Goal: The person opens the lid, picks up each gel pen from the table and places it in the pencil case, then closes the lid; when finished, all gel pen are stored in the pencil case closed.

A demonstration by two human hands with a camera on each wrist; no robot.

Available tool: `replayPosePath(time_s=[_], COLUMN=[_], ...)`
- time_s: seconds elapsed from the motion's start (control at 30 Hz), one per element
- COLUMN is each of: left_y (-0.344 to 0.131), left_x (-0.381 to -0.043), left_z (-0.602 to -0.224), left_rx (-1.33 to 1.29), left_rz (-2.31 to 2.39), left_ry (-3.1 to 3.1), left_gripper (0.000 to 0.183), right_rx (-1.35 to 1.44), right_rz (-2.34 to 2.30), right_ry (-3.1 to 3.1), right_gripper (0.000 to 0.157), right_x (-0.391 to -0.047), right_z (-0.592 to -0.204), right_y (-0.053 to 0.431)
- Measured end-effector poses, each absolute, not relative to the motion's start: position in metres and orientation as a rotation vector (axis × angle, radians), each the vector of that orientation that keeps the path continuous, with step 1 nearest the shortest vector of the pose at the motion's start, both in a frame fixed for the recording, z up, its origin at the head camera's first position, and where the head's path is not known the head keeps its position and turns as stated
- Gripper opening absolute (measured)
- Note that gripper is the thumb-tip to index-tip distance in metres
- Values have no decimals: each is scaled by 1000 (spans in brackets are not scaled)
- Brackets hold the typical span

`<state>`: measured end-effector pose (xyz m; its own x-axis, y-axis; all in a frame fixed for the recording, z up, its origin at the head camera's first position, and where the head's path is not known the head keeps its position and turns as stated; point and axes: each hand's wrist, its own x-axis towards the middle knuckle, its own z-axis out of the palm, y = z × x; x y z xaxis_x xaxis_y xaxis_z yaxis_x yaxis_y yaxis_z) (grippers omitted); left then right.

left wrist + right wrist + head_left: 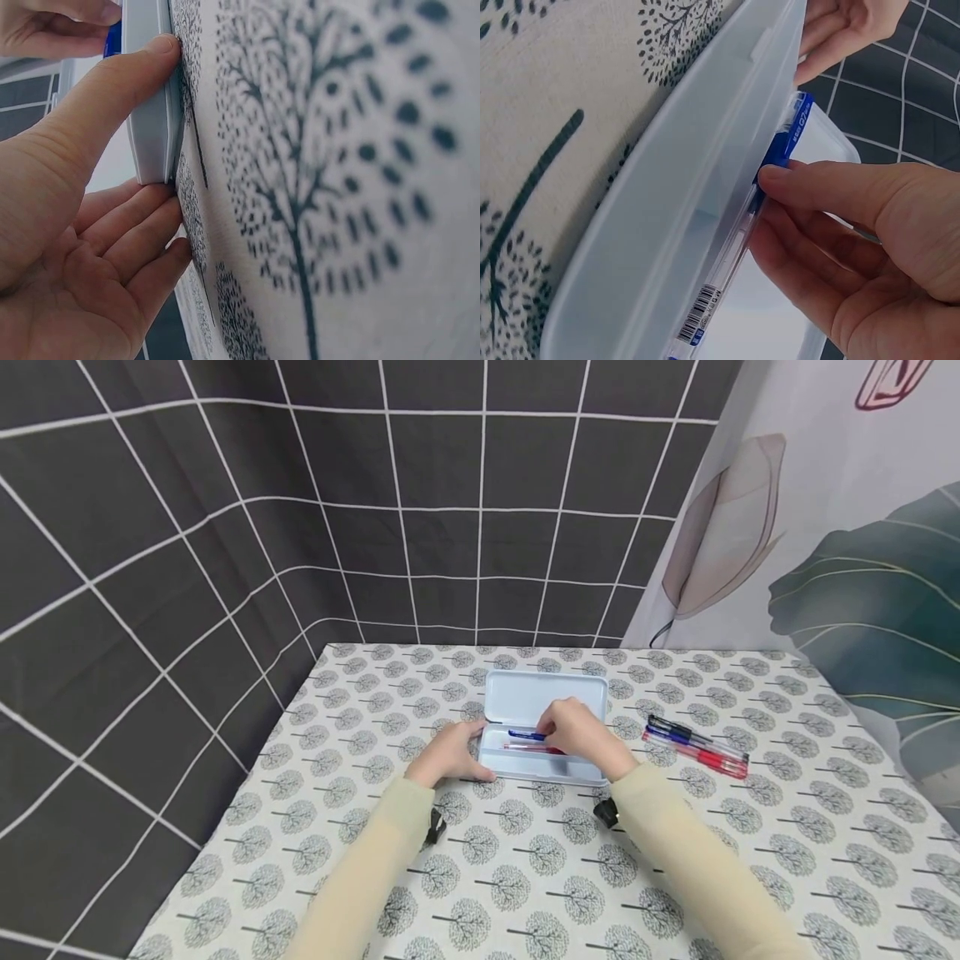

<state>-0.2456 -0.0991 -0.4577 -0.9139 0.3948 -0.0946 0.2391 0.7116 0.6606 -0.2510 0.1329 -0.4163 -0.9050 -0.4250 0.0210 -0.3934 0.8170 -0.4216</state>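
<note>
A pale blue pencil case [546, 695] stands with its lid raised at the back. My left hand [448, 753] grips the case's left end; in the left wrist view the thumb [112, 97] presses the long side and the fingers touch the short end. My right hand [581, 735] is over the tray and pinches a blue gel pen [781, 142] between thumb and fingers. That pen has a clear barrel with a barcode label and lies along the case. A red pen [531, 747] lies in the tray, partly hidden by the right hand.
Several pens [697, 745], with black, blue and red caps, lie together right of the case. A tree-print cloth [510, 860] covers the table. Behind it hangs a dark gridded curtain [442, 543], and a leaf-patterned one [862, 568] is at the right.
</note>
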Motion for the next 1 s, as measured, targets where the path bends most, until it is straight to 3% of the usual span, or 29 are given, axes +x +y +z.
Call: replayPosePath(time_s=[1.0], left_y=[-98], left_x=[-247], left_z=[-460], left_rx=[521], left_rz=[946], left_ry=[2716], left_gripper=[105], right_rx=[-622], right_rz=[-616], right_ry=[2925], right_gripper=[22], right_x=[-255], right_z=[-429], right_y=[120])
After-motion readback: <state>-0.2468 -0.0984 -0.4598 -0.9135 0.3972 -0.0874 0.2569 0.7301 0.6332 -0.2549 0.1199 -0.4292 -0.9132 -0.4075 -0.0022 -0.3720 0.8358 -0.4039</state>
